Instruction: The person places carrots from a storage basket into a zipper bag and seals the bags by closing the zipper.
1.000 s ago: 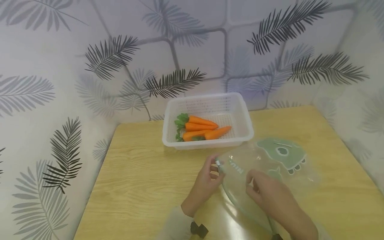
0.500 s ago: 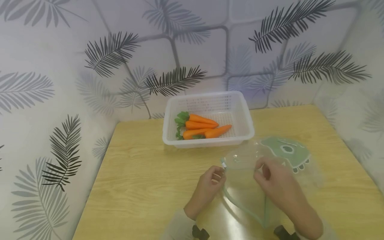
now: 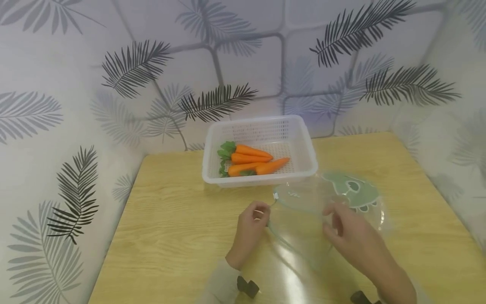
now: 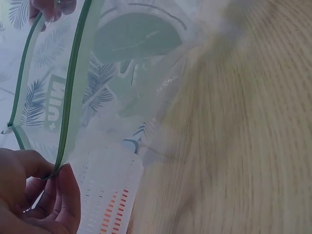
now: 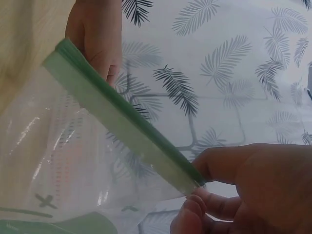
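A clear zip bag (image 3: 353, 190) with a green dinosaur print is held up over the table between both hands. Its green-edged mouth gapes, with two strips (image 4: 71, 78) apart in the left wrist view. My left hand (image 3: 250, 226) pinches one strip between thumb and finger, near the small white slider (image 3: 276, 196). On the other side, my right hand (image 3: 357, 242) pinches the mouth's edge; in the right wrist view its thumb and finger meet at the end of the green strip (image 5: 131, 114). No contents show inside the bag.
A white plastic basket (image 3: 262, 180) stands behind the bag near the wall, with several carrots (image 3: 252, 158) with green tops in it. The wooden table (image 3: 174, 228) meets leaf-patterned walls (image 3: 250, 63) at the back and sides.
The bag's mouth has spread wider, its two green edges now well apart. My left hand shifted from near the slider to lower on the edge, and my right hand moved slightly right.
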`<state>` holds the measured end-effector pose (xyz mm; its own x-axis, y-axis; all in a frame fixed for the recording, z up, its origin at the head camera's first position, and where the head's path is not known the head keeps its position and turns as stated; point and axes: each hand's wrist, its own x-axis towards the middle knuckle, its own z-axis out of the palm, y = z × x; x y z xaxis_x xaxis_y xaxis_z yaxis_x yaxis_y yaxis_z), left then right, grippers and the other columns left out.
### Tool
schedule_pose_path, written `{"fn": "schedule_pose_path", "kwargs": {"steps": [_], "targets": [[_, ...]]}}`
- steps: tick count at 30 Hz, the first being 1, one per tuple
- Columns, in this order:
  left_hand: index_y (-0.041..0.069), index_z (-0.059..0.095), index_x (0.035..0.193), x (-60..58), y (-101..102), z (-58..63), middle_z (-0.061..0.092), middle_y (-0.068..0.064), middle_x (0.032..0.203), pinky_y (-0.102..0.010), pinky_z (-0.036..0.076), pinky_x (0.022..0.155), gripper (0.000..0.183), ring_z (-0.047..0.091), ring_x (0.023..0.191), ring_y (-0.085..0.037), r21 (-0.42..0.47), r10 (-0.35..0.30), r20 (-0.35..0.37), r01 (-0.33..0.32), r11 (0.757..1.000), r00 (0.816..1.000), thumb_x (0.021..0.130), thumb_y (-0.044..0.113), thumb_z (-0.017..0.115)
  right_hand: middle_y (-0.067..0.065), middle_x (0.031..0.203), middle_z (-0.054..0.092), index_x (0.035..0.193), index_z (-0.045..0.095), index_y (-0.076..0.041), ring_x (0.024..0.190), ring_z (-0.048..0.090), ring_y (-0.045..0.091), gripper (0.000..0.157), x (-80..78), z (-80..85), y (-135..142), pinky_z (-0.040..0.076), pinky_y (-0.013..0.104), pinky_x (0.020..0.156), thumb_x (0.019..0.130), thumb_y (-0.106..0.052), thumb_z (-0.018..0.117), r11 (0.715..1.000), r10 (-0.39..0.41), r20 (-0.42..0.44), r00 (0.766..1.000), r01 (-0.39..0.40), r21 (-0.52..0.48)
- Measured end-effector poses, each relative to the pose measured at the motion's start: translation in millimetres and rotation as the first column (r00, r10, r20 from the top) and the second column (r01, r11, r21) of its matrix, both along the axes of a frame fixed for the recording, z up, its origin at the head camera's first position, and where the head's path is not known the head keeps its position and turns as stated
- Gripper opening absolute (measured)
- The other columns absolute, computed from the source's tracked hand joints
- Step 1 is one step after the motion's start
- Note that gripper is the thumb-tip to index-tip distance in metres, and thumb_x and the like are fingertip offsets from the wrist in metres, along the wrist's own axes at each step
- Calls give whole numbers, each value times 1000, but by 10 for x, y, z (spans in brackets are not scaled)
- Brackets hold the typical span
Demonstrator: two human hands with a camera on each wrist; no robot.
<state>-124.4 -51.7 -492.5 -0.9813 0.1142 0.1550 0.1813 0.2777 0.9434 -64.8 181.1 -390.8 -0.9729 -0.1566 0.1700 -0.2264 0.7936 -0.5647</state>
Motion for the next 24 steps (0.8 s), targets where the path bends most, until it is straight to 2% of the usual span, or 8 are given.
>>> {"fn": "schedule_pose_path", "kwargs": {"steps": [3,6,10,13,15,20,22,24], "targets": [[10,59,97,-42,-18,2,58,2,89,-25,51,58,12,58,72,-12,7,-1,10,1,1000,1000,88,17,54,-6,65,45,94,55,-15,55,42,9,17,32,-37,41,39,22,46,79,-12,60,1000,-21,-18,1000,21,-24],[13,59,96,-79,-9,-27,58,5,89,-24,51,59,10,58,72,-10,-17,-7,20,7,1000,1000,87,18,55,-9,62,46,90,58,-16,52,43,7,15,43,-48,82,40,20,45,78,-9,59,997,-63,-111,992,58,-50],[14,60,95,-136,39,-37,58,6,89,-24,51,61,13,58,74,-9,-38,-3,13,3,999,1000,87,22,55,-12,59,46,87,60,-15,50,45,4,16,36,25,107,41,16,46,74,-5,62,992,-103,-295,950,78,-96],[10,61,97,-175,76,17,58,5,89,-24,50,61,17,57,76,-10,-19,-13,8,14,1000,1000,87,23,57,-12,59,46,86,61,-13,52,46,4,18,29,87,99,41,11,49,72,-3,64,990,-119,-379,918,79,-121],[7,59,101,-178,114,100,58,2,91,-23,50,61,20,57,77,-12,-13,-46,0,46,999,999,86,20,58,-11,59,46,88,61,-12,53,46,4,18,30,98,89,41,10,50,73,-3,65,988,-125,-382,916,80,-130],[4,45,119,-134,223,462,55,-13,102,-24,49,65,39,55,83,-19,-13,-121,-64,120,993,991,84,11,60,-12,60,46,91,62,-12,51,46,3,16,34,80,68,43,16,47,76,-8,66,991,-113,-355,928,80,-107],[7,37,125,-158,258,575,53,-16,104,-24,49,67,48,55,84,-20,1,-127,-101,128,992,987,83,8,61,-12,61,46,91,62,-12,51,46,3,17,28,76,65,43,17,47,75,-8,67,993,-100,-368,924,71,-93],[11,33,129,-218,285,626,53,-15,105,-25,49,67,53,54,83,-20,7,-131,-129,133,991,983,83,9,61,-12,61,46,91,62,-12,52,45,3,18,26,72,61,43,17,48,74,-8,67,994,-93,-380,920,65,-86]]}}
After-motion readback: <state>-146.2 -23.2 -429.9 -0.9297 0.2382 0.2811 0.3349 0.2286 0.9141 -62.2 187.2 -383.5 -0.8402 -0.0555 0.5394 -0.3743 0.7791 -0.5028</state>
